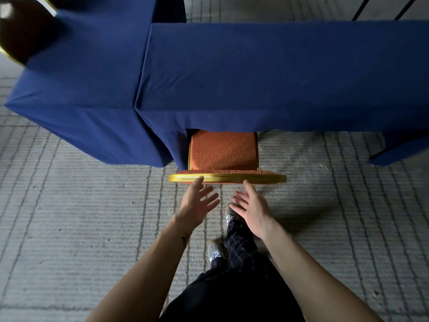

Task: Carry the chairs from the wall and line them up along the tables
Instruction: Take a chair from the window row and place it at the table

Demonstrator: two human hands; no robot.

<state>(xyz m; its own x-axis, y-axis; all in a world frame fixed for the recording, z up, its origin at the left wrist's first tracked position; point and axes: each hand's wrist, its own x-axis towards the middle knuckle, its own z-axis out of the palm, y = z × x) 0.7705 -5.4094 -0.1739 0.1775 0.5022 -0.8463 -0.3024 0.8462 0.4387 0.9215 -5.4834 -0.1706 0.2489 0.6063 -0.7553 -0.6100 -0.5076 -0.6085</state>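
A chair with an orange patterned seat and a gold frame stands tucked under the near edge of a table draped in blue cloth. Its gold-edged backrest top faces me; the front of the seat is hidden under the cloth. My left hand hovers just below the backrest's left part, fingers spread, the fingertips at the gold rim. My right hand is a little below the rim's middle, fingers apart, holding nothing.
A second blue-draped table adjoins on the left at an angle. A dark chair back with gold trim shows at the top left. Grey striped carpet covers the floor. My legs and shoes are below the hands.
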